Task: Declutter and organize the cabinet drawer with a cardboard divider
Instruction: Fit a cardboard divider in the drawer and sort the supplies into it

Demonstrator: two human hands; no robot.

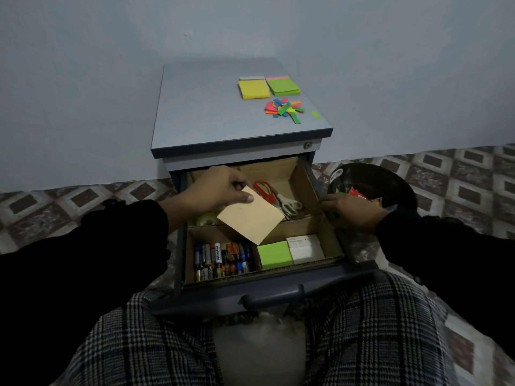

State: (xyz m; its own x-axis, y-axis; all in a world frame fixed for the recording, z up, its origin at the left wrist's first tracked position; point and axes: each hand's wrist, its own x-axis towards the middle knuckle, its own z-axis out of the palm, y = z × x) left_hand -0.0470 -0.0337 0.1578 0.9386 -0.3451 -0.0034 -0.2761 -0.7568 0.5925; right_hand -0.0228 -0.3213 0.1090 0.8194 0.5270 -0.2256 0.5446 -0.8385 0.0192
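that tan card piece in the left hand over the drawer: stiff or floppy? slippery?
Likely stiff: the card piece, pinched at one corner by the left hand, juts out flat with no visible sag. Probably light, since a thumb-and-finger pinch carries it. The surface looks matte, so probably not slippery. The right hand rests on the drawer side.

Home room: patterned floor tiles [434, 162], cabinet [239, 118].

matt cardboard divider [305, 178], glossy red plastic scissors [264, 190], plaid cloth trousers [133, 338]
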